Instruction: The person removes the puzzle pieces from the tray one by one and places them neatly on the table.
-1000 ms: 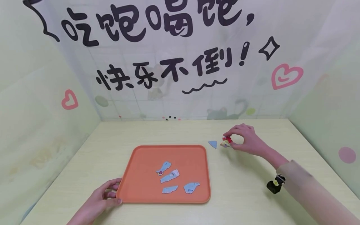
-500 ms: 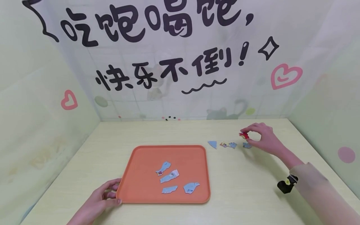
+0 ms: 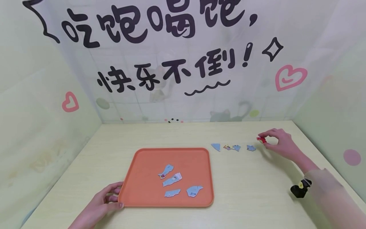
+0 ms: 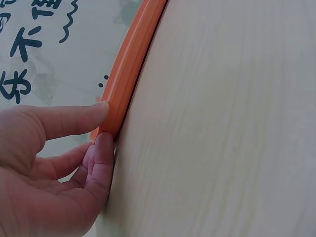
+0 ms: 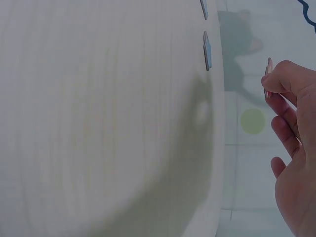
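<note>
My right hand (image 3: 281, 144) pinches a small red puzzle piece (image 3: 261, 139) between thumb and fingers, held above the table at the back right. The right wrist view shows this thin piece (image 5: 269, 66) edge-on at the fingertips. Just left of that hand, a blue puzzle piece (image 3: 251, 148) lies on the table. Farther left come a patterned blue piece (image 3: 236, 148) and a blue triangular piece (image 3: 216, 147). My left hand (image 3: 101, 200) grips the near left corner of an orange tray (image 3: 148, 159), thumb and fingers on its rim.
On the tray lie several light-blue pieces, among them a curved one (image 3: 194, 190) and a long one (image 3: 172, 179). Fabric walls with writing enclose the pale wooden table (image 3: 243, 190) at the back and sides. A dark wrist camera (image 3: 300, 189) hangs by the right sleeve.
My right hand has moved to the right with the red piece, away from the patterned piece and past the single blue one. The left hand and tray have stayed put.
</note>
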`<move>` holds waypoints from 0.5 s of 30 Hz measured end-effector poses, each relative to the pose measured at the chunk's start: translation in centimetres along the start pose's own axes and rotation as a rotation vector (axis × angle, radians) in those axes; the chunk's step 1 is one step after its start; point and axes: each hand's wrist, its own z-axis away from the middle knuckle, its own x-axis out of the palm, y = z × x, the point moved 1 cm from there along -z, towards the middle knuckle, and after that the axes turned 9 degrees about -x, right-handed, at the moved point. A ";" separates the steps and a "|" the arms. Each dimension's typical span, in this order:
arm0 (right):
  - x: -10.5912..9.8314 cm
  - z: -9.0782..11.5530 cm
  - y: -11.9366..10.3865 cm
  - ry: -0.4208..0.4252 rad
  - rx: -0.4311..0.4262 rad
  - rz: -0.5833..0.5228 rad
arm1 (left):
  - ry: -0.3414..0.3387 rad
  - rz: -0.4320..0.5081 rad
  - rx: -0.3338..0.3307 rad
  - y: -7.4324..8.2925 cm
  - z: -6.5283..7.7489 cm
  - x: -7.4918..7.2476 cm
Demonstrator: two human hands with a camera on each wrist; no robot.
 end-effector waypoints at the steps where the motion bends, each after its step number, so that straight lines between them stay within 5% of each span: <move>1: 0.0 0.2 0.2 -0.011 0.010 0.000 | 0.000 0.000 0.000 0.0 0.0 0.0; 15: -0.1 1.4 1.8 -0.086 0.057 -0.029 | -0.009 0.011 0.006 -0.1 0.1 0.0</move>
